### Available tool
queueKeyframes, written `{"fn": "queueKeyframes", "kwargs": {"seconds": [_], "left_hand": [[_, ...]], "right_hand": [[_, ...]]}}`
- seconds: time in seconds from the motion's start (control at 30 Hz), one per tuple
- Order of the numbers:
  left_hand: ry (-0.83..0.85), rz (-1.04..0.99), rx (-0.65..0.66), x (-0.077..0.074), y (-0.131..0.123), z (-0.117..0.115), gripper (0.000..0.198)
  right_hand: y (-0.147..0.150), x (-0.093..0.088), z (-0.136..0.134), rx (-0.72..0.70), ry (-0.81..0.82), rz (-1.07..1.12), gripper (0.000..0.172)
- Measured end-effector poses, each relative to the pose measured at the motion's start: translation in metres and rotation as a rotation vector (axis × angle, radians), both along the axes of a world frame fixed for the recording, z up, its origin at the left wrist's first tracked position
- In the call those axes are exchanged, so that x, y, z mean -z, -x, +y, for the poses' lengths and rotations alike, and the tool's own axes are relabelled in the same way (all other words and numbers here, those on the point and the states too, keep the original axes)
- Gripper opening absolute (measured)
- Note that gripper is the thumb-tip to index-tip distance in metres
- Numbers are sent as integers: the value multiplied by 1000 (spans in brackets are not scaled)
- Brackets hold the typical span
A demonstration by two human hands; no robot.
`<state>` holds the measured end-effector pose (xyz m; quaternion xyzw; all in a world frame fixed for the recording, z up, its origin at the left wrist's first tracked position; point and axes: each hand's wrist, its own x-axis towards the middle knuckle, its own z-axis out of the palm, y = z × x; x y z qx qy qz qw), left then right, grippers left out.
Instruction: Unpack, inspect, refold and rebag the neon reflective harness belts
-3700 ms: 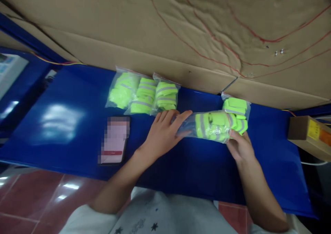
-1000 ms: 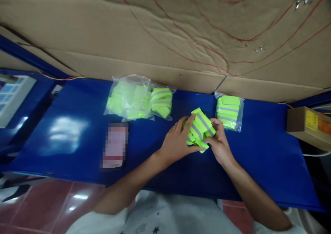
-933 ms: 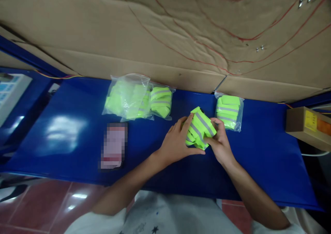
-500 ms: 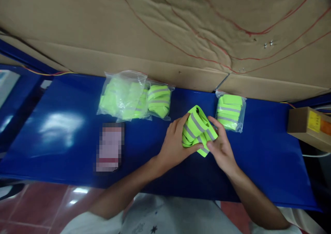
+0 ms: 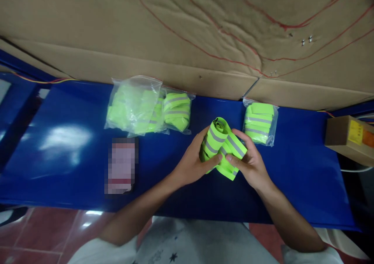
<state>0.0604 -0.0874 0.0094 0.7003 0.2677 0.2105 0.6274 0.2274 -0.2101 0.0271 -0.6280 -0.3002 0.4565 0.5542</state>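
Observation:
Between my two hands is a bundle of neon yellow-green reflective strap (image 5: 216, 138) with grey stripes, partly rolled up and held over the blue table. My left hand (image 5: 193, 161) is wrapped round the rolled part, thumb across its front. My right hand (image 5: 249, 161) pinches the looser folded part on the right, thumb in front and fingers behind. Just beyond my right hand lies a clear bag (image 5: 260, 122) of similar folded strap. Further left, more clear bags (image 5: 134, 106) of the same strap overlap, with another bag (image 5: 177, 111) beside them.
The blue table (image 5: 73, 178) runs up to a cardboard-covered back wall (image 5: 102, 61). A pixelated, phone-shaped object (image 5: 121, 166) lies at left. A cardboard box (image 5: 347, 139) with a yellow label sits at the right end, a white cable (image 5: 356, 170) below it.
The strap bundle has turned in my hands, so its coiled end now shows at the top. My right thumb has shifted left over the loose folds. The view has moved slightly.

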Motion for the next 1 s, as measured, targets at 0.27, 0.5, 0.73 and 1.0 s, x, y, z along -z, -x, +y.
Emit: {"fn": "queueKeyframes", "kwargs": {"seconds": [0.27, 0.5, 0.73, 1.0], "left_hand": [[212, -122, -177, 10, -2, 5, 47], [656, -163, -366, -1, 4, 12, 46], [1104, -208, -262, 0, 2, 14, 46], [1131, -229, -194, 13, -5, 11, 52]], "right_hand": [[-13, 0, -2, 41, -51, -230, 59], [-34, 17, 1, 174, -83, -453, 45], [-21, 11, -2, 252, -271, -1207, 40], [-2, 12, -1, 66, -119, -1481, 49]]}}
